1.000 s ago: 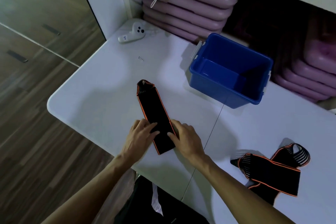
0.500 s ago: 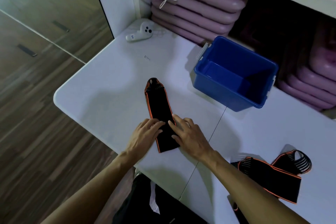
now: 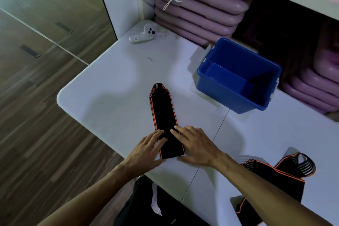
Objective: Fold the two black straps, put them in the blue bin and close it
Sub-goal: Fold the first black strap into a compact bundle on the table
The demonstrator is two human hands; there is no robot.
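A long black strap with orange edges (image 3: 163, 113) lies flat on the white table (image 3: 113, 97), pointing away from me. My left hand (image 3: 146, 149) and my right hand (image 3: 194, 145) rest flat on its near end, fingers spread, pressing it down. The second black strap (image 3: 282, 176) lies crumpled at the right, partly behind my right forearm. The blue bin (image 3: 236, 75) stands without a lid at the back right of the table, with nothing visible inside.
A white handheld controller (image 3: 143, 35) lies at the table's far corner, a small screw (image 3: 149, 59) nearer the middle. Stacked pink mats (image 3: 198, 11) fill the shelves behind. The table's rounded left edge drops to a wooden floor.
Both hands have slid a little along the strap while staying flat on its near end. The view has shifted slightly; the strap and bin have not moved on the table.
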